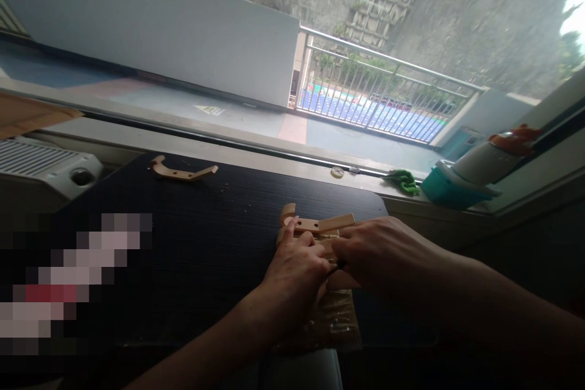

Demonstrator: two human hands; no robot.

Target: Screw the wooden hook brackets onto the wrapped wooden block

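On the dark table, a curved wooden piece like a hook (311, 225), with round holes along it, lies on top of other light wooden parts. My left hand (299, 261) grips these parts, its index finger resting on the hook piece's left end. Close against its right side, my right hand (365, 250) has its fingers curled over the wood. A thin dark thing shows at its fingertips, too small to name. Clear plastic wrapping (336, 317) lies below the hands. A second wooden hook piece (185, 173) rests apart at the table's far left.
The dark table (214, 268) stands against a window sill. Along the sill are a tape roll (337, 172), a green cloth-like item (404, 181) and a teal container (450, 186) with a white-and-orange object on it. A white slatted appliance (43, 164) is at left, above a pixelated patch.
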